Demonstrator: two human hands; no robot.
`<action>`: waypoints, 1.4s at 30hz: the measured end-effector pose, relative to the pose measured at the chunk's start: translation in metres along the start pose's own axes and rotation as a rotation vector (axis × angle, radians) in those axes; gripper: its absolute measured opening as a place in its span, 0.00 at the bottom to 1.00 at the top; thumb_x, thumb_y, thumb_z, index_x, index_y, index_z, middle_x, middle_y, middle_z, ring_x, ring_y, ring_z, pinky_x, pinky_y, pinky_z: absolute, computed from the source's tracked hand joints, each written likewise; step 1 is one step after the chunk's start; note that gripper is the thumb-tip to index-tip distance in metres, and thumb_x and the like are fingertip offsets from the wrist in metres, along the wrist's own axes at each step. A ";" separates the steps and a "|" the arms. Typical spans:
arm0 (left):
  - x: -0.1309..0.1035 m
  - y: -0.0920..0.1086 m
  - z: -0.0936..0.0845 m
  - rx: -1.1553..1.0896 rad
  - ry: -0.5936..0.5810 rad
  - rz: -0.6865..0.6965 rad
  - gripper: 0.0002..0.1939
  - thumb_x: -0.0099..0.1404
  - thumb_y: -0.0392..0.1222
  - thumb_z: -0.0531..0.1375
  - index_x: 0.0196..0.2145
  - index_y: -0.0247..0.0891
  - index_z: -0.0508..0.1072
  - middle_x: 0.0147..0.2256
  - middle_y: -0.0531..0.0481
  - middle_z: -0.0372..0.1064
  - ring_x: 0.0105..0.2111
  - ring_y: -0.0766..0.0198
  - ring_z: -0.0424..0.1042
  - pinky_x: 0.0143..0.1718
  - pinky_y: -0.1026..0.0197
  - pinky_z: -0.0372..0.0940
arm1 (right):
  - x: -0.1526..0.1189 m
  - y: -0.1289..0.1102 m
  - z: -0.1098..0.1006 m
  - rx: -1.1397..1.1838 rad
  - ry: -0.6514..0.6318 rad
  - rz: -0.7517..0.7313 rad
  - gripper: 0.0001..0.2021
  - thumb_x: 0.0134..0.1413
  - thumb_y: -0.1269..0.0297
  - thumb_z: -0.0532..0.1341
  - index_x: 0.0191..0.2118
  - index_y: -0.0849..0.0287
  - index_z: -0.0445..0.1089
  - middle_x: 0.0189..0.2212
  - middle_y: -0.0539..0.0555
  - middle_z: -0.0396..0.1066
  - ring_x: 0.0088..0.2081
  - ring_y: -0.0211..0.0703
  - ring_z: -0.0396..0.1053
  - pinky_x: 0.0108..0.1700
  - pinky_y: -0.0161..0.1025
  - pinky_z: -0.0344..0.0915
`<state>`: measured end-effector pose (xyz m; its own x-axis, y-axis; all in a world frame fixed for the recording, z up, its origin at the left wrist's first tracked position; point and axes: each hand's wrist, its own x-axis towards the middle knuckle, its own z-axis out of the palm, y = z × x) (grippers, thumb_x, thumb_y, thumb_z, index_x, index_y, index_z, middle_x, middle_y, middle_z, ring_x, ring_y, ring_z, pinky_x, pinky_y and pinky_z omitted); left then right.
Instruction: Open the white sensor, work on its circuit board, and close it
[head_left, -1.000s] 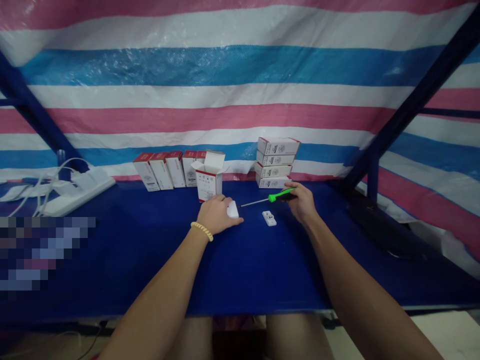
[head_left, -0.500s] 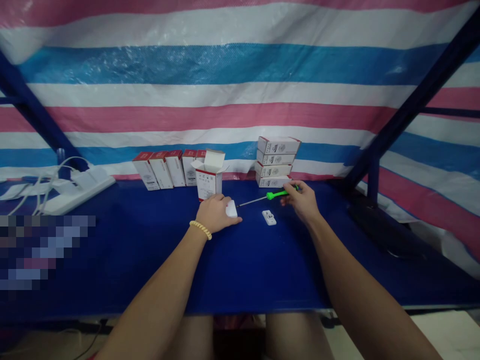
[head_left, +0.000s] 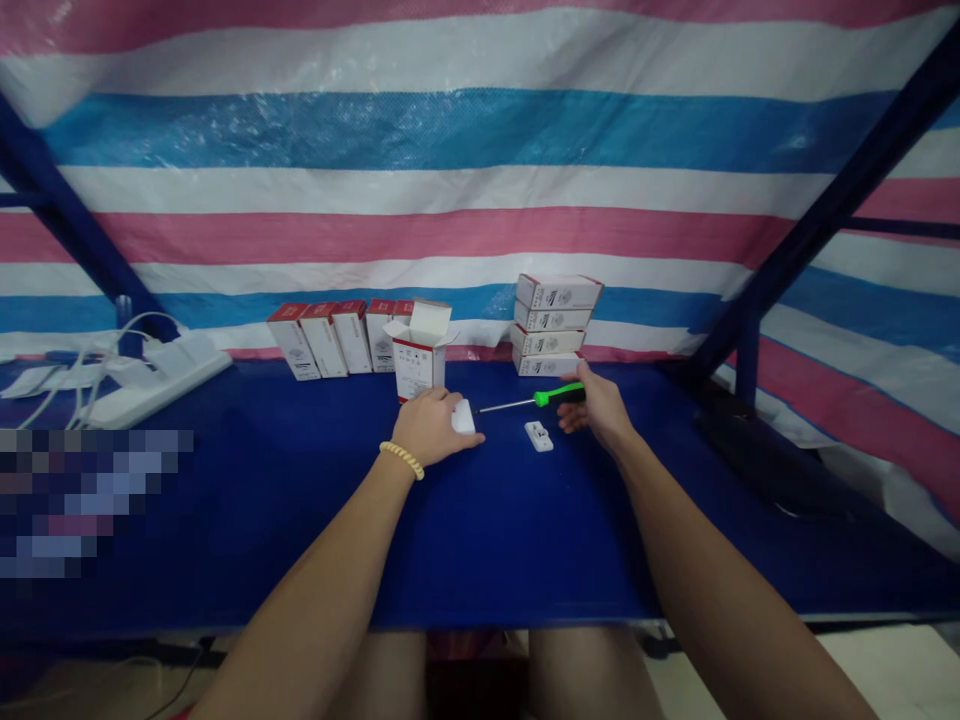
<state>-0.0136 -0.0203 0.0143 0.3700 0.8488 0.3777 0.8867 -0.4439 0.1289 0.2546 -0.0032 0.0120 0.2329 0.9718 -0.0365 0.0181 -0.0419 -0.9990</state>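
Power strip (head_left: 161, 375): lying at the far left of the blue tabletop (head_left: 480, 530), white cables plugged in.
Row of boxes (head_left: 330, 340): standing upright along the back edge, red tops showing.
Open box (head_left: 418, 352): standing just behind the left hand, flaps up.
Left hand (head_left: 431, 428): pressing palm-down, fingers curled over a small white part (head_left: 463, 417) and pinning it to the tabletop.
White plate (head_left: 538, 436): lying flat between the two hands, untouched.
Screwdriver (head_left: 536, 398): green handle, tip pointing left towards the white part.
Right hand (head_left: 596, 408): wrapping loosely round the screwdriver's handle end.
Stacked boxes (head_left: 553, 325): sitting four high behind the right hand.
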 end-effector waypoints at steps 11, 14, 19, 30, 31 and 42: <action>0.000 -0.001 -0.002 0.009 -0.015 -0.018 0.31 0.52 0.64 0.63 0.45 0.37 0.73 0.42 0.45 0.72 0.44 0.51 0.70 0.40 0.53 0.67 | 0.002 0.001 -0.005 0.329 -0.159 -0.160 0.20 0.35 0.63 0.71 0.36 0.57 0.64 0.27 0.50 0.73 0.29 0.45 0.75 0.36 0.46 0.75; 0.000 -0.001 -0.002 0.006 -0.013 -0.021 0.32 0.52 0.64 0.63 0.46 0.37 0.73 0.43 0.44 0.71 0.44 0.51 0.70 0.41 0.53 0.67 | 0.001 0.002 -0.009 0.401 -0.267 -0.203 0.21 0.34 0.69 0.70 0.39 0.55 0.65 0.34 0.51 0.75 0.39 0.46 0.75 0.47 0.53 0.72; 0.000 0.000 -0.001 0.010 -0.022 0.001 0.32 0.52 0.64 0.64 0.45 0.37 0.73 0.40 0.44 0.71 0.43 0.51 0.70 0.42 0.53 0.66 | -0.003 -0.003 -0.007 0.436 -0.313 -0.174 0.22 0.35 0.69 0.68 0.41 0.54 0.65 0.36 0.51 0.75 0.40 0.49 0.75 0.44 0.54 0.72; 0.000 0.007 -0.003 -0.054 -0.043 0.000 0.30 0.46 0.53 0.66 0.45 0.37 0.69 0.41 0.45 0.69 0.41 0.52 0.70 0.40 0.53 0.66 | 0.001 -0.004 0.000 0.136 0.004 -0.085 0.23 0.47 0.40 0.59 0.35 0.57 0.63 0.16 0.51 0.67 0.14 0.42 0.66 0.15 0.37 0.63; 0.000 0.008 -0.004 -0.051 -0.048 0.004 0.29 0.45 0.52 0.66 0.44 0.37 0.69 0.40 0.45 0.69 0.41 0.52 0.70 0.40 0.53 0.66 | 0.002 -0.003 0.000 0.134 0.007 -0.088 0.23 0.47 0.40 0.59 0.35 0.57 0.62 0.16 0.50 0.67 0.14 0.42 0.66 0.15 0.37 0.63; -0.002 0.007 -0.009 -0.079 -0.067 0.068 0.28 0.45 0.48 0.64 0.45 0.35 0.69 0.41 0.45 0.67 0.41 0.52 0.69 0.40 0.53 0.66 | 0.004 -0.002 0.002 0.158 0.041 -0.089 0.20 0.47 0.44 0.60 0.33 0.57 0.61 0.15 0.49 0.66 0.14 0.41 0.65 0.14 0.37 0.61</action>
<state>-0.0101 -0.0276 0.0229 0.4487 0.8321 0.3261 0.8354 -0.5201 0.1779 0.2541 0.0010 0.0136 0.2771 0.9595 0.0500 -0.1114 0.0838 -0.9902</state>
